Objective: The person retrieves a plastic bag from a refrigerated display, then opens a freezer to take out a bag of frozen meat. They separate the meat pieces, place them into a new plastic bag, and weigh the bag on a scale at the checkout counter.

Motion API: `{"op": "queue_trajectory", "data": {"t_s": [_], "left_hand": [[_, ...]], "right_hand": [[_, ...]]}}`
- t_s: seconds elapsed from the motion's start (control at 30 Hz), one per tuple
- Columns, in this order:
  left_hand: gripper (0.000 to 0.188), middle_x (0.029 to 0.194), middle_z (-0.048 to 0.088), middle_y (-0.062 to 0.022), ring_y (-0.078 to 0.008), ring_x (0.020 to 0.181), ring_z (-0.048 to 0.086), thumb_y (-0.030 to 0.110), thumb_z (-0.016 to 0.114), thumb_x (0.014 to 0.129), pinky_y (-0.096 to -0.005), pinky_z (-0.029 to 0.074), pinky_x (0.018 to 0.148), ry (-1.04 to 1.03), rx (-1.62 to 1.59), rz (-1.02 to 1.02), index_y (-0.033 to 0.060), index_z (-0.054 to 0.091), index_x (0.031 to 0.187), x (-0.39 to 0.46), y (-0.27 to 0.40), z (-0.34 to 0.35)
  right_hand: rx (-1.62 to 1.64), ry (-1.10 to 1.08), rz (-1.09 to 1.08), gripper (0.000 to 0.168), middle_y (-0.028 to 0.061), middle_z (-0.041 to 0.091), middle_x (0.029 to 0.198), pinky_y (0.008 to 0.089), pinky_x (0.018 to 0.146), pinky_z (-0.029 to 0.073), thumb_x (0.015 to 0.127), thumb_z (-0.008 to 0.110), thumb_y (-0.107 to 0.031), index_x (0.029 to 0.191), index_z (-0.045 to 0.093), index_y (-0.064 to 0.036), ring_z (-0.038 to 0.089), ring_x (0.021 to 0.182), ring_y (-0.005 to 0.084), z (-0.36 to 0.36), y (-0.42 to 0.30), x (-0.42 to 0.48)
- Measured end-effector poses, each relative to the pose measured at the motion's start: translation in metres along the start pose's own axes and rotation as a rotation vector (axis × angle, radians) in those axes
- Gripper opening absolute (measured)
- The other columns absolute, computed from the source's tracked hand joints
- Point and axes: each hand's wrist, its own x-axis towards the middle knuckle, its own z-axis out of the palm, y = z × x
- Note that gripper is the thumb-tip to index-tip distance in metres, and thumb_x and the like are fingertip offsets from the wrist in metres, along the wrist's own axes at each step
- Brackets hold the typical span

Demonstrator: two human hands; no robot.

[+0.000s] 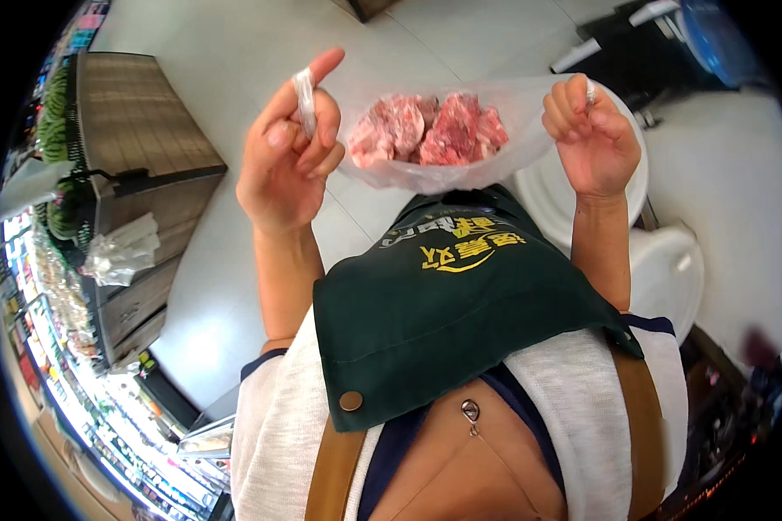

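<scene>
A translucent plastic bag (423, 179) hangs stretched between my two hands, in front of my green apron (430, 319). Inside it lie several chunks of raw red and pink meat (453, 130), whitish in places as if frosted. My left hand (293, 143) holds the bag's left side. A twisted strip of plastic (305, 101) wraps its index finger, which points up and away, while the other fingers curl in. On the opposite side, my right hand (593, 133) is closed in a fist on the bag's other end, with a bit of plastic showing between the fingers.
At left stands a wooden display stand (150, 117) with green produce (55, 117) and a crumpled plastic bag (124, 251) hanging from it. Lit shelves (65, 384) curve behind. Round white plastic items (668, 273) are at right, near a blue container (717, 42). Pale tiles (365, 58) cover the floor.
</scene>
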Motion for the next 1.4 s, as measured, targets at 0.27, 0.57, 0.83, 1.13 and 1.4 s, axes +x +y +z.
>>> {"op": "queue_trajectory", "data": {"t_s": [0.27,0.57,0.83,1.13,1.4], "left_hand": [[0.088,0.072,0.045,-0.0050,-0.0015,0.045,0.026,0.041,0.056,0.075,-0.0146,0.021,0.038,0.076,0.087,-0.102,-0.0185,0.019,0.128,-0.027,0.011,0.063],[0.087,0.070,0.048,-0.0040,-0.0012,0.045,0.029,0.040,0.064,0.069,-0.0158,0.020,0.040,-0.073,0.054,-0.218,-0.0129,0.029,0.129,0.004,-0.025,0.013],[0.086,0.072,0.048,-0.0028,-0.0012,0.045,0.029,0.041,0.064,0.068,-0.0159,0.022,0.041,-0.585,0.014,-0.530,-0.0109,0.031,0.128,0.229,-0.092,0.061],[0.079,0.073,0.049,-0.0042,-0.0012,0.046,0.028,0.036,0.062,0.071,-0.0164,0.021,0.041,-0.948,-0.076,-0.510,-0.0120,0.032,0.127,0.471,-0.195,0.247],[0.069,0.076,0.050,-0.0060,-0.0030,0.049,0.031,0.029,0.056,0.077,-0.0181,0.024,0.043,-1.226,-0.209,-0.564,-0.0143,0.032,0.126,0.605,-0.277,0.435]], "right_hand": [[0.066,-0.016,0.177,0.019,-0.0027,0.031,0.060,0.0189,0.047,0.023,0.072,0.053,-0.019,0.071,0.039,-0.005,0.027,0.053,0.0061,-0.006,-0.041,-0.020],[-0.058,0.203,0.025,0.018,-0.0011,0.035,0.058,0.0216,0.047,0.024,0.071,0.053,-0.020,0.073,0.046,-0.003,0.032,0.052,0.0077,-0.002,0.009,-0.035],[-0.117,0.627,-0.176,0.020,-0.0024,0.035,0.059,0.0202,0.048,0.023,0.073,0.054,-0.022,0.073,0.047,-0.003,0.030,0.052,0.0062,-0.083,-0.059,-0.003],[-0.202,0.807,-0.596,0.025,-0.0019,0.035,0.060,0.0207,0.047,0.023,0.071,0.057,-0.025,0.076,0.045,-0.003,0.031,0.053,0.0068,-0.229,-0.207,0.023],[-0.226,0.908,-0.837,0.025,-0.0018,0.032,0.062,0.0183,0.047,0.024,0.073,0.056,-0.023,0.080,0.044,-0.002,0.031,0.056,0.0059,-0.344,-0.353,-0.006]]}}
